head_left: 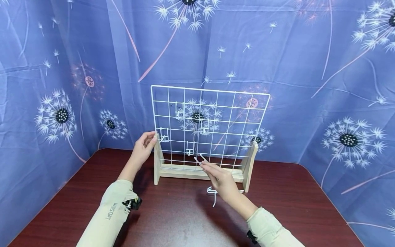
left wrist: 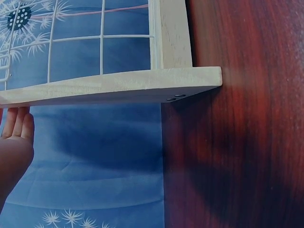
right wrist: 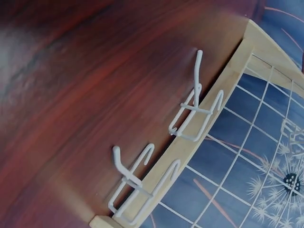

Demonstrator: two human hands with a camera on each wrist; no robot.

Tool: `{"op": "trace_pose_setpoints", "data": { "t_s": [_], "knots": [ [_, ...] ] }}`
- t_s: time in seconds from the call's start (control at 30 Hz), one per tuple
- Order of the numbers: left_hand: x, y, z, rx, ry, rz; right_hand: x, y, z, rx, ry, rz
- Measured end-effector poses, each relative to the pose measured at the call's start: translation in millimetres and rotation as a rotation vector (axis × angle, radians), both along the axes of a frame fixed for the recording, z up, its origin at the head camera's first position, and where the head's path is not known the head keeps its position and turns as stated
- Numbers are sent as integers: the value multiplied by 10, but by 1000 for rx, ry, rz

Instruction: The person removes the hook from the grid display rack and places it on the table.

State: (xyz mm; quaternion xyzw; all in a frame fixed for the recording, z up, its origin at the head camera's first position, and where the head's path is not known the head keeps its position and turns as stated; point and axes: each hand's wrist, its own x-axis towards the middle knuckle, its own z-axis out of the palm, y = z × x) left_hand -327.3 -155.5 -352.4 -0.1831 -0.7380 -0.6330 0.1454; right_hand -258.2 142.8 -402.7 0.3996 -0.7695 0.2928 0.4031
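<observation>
A white wire grid (head_left: 209, 116) stands upright in a pale wooden stand (head_left: 250, 168). My left hand (head_left: 143, 148) touches the outer side of the stand's left upright; its fingers (left wrist: 21, 121) look fairly straight in the left wrist view. In front of the grid's lower part, my right hand (head_left: 221, 180) pinches a white wire hook (head_left: 199, 160), prongs pointing up and left. Two more wire hooks (right wrist: 192, 111) appear beside the base board in the right wrist view, where my right hand is out of sight. The head view shows one table hook (head_left: 213, 195) below that hand.
Several white hooks hang on the grid, including one at the upper left (head_left: 179, 112) and one near the left upright (head_left: 164, 136). A dark red wooden table (head_left: 172, 216) carries the stand. Blue dandelion-print cloth (head_left: 293, 85) hangs behind and at both sides.
</observation>
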Motion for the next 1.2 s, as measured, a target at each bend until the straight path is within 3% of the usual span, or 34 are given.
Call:
{"op": "trace_pose_setpoints", "data": {
  "t_s": [0.27, 0.77, 1.03, 1.2],
  "knots": [
    [2, 1, 15, -11, -2, 5, -4, 34, -33, 251, 118, 3],
    [-3, -15, 4, -34, -5, 11, 3, 61, -74, 630, 212, 28],
    [-217, -63, -180, -17, -1, 8, 17, 43, -96, 801, 254, -44],
    [-221, -72, -191, -26, -1, 14, 18, 40, -113, 832, 276, -49]
  ]
}}
